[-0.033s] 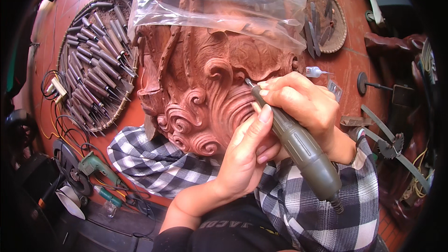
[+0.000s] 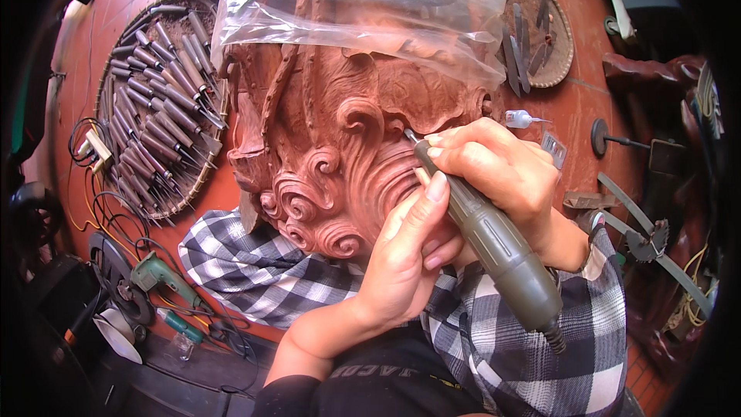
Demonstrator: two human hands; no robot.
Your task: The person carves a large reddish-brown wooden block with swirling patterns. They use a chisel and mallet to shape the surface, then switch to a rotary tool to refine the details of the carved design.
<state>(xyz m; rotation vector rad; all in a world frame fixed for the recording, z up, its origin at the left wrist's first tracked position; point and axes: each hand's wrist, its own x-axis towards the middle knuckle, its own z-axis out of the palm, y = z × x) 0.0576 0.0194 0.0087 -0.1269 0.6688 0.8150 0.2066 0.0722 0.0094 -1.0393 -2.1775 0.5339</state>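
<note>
A reddish-brown wood carving (image 2: pixel 363 154) with curling scrolls and fine grooves lies in front of me. My right hand (image 2: pixel 502 177) grips a dark grey-green rotary tool (image 2: pixel 509 259) like a thick pen. Its slim metal tip touches or nearly touches the wood beside a small curl; I cannot tell which. Close under the tool, my left hand (image 2: pixel 405 255) rests against the carving's near side with fingers curled and thumb up. A short pale piece (image 2: pixel 421 176) shows by the thumb tip; its kind is unclear. Clear plastic sheeting (image 2: pixel 355 23) covers the far part of the carving.
On the left, a round woven basket (image 2: pixel 208 166) holds many chisels (image 2: pixel 158 100). Below it lie cables and a green power tool (image 2: pixel 166 278). A second basket (image 2: pixel 567 54) with blades sits far right, near a small glue bottle (image 2: pixel 521 119). Checked cloth (image 2: pixel 255 270) lies under the carving.
</note>
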